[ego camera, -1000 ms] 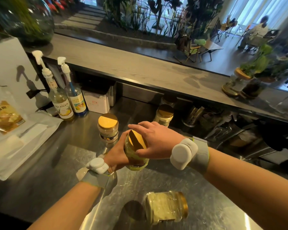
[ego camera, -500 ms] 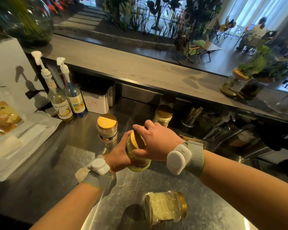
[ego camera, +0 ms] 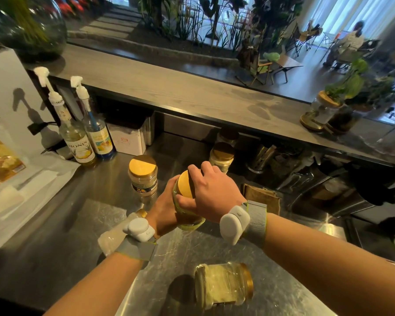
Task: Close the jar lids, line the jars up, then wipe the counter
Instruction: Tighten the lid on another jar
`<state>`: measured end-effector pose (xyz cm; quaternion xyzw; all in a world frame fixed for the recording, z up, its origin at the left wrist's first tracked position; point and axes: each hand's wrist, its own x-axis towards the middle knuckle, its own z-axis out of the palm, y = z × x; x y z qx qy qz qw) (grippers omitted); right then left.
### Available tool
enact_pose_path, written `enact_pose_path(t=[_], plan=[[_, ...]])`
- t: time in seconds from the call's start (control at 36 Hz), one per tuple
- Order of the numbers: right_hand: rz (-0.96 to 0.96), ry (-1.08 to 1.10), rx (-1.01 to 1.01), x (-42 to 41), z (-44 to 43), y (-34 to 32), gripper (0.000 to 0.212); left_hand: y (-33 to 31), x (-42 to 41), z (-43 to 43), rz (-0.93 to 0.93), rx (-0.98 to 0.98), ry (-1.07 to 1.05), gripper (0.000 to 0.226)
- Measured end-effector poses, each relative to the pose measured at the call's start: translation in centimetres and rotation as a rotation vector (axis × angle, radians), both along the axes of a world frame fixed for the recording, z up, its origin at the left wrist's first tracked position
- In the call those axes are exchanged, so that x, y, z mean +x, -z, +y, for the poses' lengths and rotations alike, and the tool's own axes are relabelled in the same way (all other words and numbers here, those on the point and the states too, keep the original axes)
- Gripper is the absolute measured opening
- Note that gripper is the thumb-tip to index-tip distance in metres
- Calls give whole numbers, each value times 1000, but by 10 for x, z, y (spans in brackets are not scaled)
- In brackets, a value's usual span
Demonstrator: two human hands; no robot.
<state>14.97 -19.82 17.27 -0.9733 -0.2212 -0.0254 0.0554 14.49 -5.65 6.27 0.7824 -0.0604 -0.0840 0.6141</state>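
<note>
A glass jar (ego camera: 192,221) with a gold lid (ego camera: 184,184) stands on the steel counter (ego camera: 82,224) in the middle. My left hand (ego camera: 163,209) grips its side from the left. My right hand (ego camera: 211,191) lies over the top, fingers and thumb curled round the lid. A second gold-lidded jar (ego camera: 143,176) stands upright just behind to the left. A third jar (ego camera: 221,157) stands further back. Another jar (ego camera: 224,286) lies on its side near the front edge, lid to the right. A brown cloth (ego camera: 261,198) lies to the right behind my wrist.
Two pump syrup bottles (ego camera: 81,137) and a white box (ego camera: 129,139) stand at the back left. White bags (ego camera: 14,185) cover the left of the counter. A wooden bar top (ego camera: 192,96) overhangs the back. Metal tools and a dark recess (ego camera: 306,179) lie to the right.
My right hand has turned on the lid, its fingers shifting round it. The jar and my left hand stay in the same place.
</note>
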Motion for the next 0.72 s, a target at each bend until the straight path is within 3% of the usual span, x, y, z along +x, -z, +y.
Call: enact_pose_path(t=[0.19, 0.42, 0.72], plan=[[5, 18, 29, 9, -9, 11, 79, 12, 8, -6, 29, 63, 28, 112], [223, 48, 208, 29, -31, 33, 81, 26, 23, -14, 56, 211, -127, 123], [497, 235, 397, 72, -50, 81, 65, 65, 63, -23, 148, 113, -170, 125]])
